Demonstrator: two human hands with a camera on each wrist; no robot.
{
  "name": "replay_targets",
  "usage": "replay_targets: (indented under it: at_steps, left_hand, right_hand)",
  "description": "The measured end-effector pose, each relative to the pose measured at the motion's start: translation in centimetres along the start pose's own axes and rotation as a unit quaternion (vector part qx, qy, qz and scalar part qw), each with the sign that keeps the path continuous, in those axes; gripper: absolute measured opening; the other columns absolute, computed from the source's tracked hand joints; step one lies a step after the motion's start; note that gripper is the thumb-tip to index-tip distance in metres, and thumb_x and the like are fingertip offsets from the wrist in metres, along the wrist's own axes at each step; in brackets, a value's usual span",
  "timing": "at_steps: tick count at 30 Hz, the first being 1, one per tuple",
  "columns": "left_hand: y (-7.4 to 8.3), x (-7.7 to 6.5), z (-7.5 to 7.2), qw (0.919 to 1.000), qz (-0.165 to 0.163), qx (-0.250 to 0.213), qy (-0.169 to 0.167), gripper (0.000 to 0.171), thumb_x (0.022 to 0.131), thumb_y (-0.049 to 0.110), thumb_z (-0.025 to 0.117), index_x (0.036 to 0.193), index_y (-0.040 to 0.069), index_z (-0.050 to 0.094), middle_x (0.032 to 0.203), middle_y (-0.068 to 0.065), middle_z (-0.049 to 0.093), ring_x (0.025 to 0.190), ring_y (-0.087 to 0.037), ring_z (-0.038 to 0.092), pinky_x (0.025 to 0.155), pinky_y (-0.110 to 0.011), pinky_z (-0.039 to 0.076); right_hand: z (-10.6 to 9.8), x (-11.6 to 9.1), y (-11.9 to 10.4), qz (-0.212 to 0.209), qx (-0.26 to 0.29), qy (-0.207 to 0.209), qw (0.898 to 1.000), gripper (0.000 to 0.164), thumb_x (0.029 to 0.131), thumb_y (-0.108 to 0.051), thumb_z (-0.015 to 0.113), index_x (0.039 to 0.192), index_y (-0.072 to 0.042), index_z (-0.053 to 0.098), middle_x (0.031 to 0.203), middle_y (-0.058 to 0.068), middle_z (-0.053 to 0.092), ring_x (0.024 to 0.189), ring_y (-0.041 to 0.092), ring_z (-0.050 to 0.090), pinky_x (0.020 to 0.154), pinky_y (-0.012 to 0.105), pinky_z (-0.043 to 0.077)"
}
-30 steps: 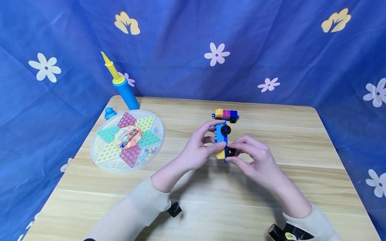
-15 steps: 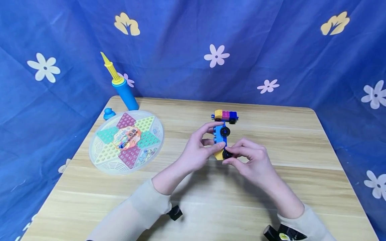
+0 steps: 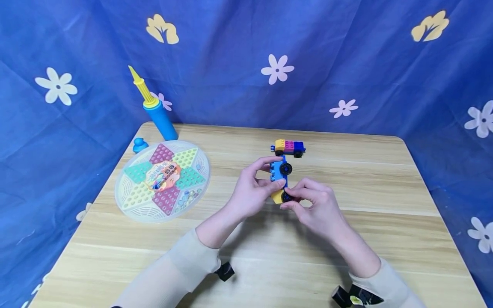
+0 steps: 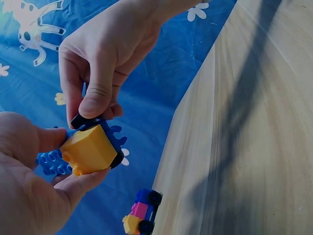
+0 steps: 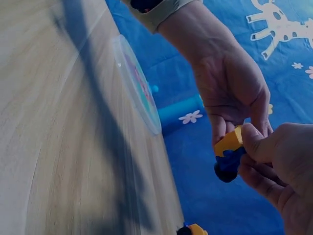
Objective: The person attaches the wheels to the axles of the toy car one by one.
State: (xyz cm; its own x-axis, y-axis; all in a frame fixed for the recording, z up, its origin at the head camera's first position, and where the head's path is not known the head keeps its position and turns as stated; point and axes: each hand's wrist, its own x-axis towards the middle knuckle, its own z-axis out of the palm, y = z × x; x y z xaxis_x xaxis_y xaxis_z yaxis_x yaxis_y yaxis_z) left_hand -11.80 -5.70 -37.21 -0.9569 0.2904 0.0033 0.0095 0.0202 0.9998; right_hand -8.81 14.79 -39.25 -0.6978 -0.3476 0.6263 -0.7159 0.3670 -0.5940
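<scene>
A toy block car, blue and yellow on a blue base with black wheels, is held on end above the table in the head view. My left hand grips its body between thumb and fingers. With thumb and fingertips, my right hand pinches the black wheel at the car's near end. The left wrist view shows the yellow sloped block facing the camera and the right thumb on the wheel. Part of the yellow block shows between both hands in the right wrist view.
Behind the hands, a second block car in yellow, pink and blue stands on the wooden table. To the left lie a round Chinese checkers board, a blue and yellow pump and a small blue piece.
Both hands and the held car have shifted slightly left, the right hand most. The car is tilted a little differently. The right fingers stay at the near wheel.
</scene>
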Motion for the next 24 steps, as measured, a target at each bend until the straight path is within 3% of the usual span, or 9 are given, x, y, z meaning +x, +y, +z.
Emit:
replay_targets:
  at_steps: [3,8,14,19,24]
  left_hand:
    - [0.1,0.0,0.0,1.0,0.001,-0.001,0.0,0.052,0.096,-0.001,0.077,0.141,0.022,0.066,0.127,-0.018,0.053,0.083,-0.03,0.079,0.069,-0.041,0.066]
    - [0.2,0.1,-0.1,0.9999,0.012,0.002,-0.012,0.052,0.097,-0.001,0.076,0.142,0.021,0.065,0.127,-0.018,0.054,0.083,-0.03,0.079,0.07,-0.041,0.066]
    - [0.3,0.3,-0.3,0.9991,0.033,-0.016,-0.021,0.053,0.099,0.003,0.074,0.146,0.025,0.062,0.132,-0.016,0.053,0.092,-0.029,0.078,0.071,-0.038,0.065]
    - [0.5,0.3,-0.5,0.997,0.071,0.025,-0.021,0.056,0.099,0.006,0.076,0.149,0.026,0.061,0.134,-0.012,0.056,0.098,-0.027,0.076,0.069,-0.037,0.065]
    - [0.6,0.2,-0.7,0.9917,0.088,0.093,-0.011,0.063,0.095,0.011,0.082,0.15,0.033,0.059,0.131,-0.003,0.063,0.098,-0.02,0.074,0.076,-0.037,0.065]
  right_hand:
    - [0.1,0.0,0.2,-0.008,-0.011,0.0,1.0,0.032,0.072,0.001,0.097,0.1,0.001,0.082,0.086,0.002,0.068,0.073,0.015,0.07,0.06,0.016,0.052]
    - [0.2,-0.2,0.5,0.019,0.039,0.007,0.999,0.03,0.071,0.004,0.097,0.097,0.0,0.083,0.085,0.001,0.071,0.074,0.015,0.073,0.069,0.02,0.061]
    - [-0.1,0.1,0.4,0.028,0.067,0.029,0.997,0.036,0.071,0.008,0.095,0.103,-0.001,0.082,0.092,0.004,0.074,0.075,0.017,0.073,0.07,0.022,0.062]
    - [-1.0,0.6,0.3,0.043,0.094,0.036,0.994,0.041,0.069,0.012,0.095,0.106,-0.001,0.081,0.098,0.006,0.072,0.074,0.016,0.072,0.071,0.026,0.063]
    - [-2.5,1.6,0.2,0.081,0.112,0.054,0.989,0.051,0.071,0.017,0.091,0.116,0.002,0.073,0.104,0.008,0.068,0.076,0.018,0.074,0.072,0.028,0.063]
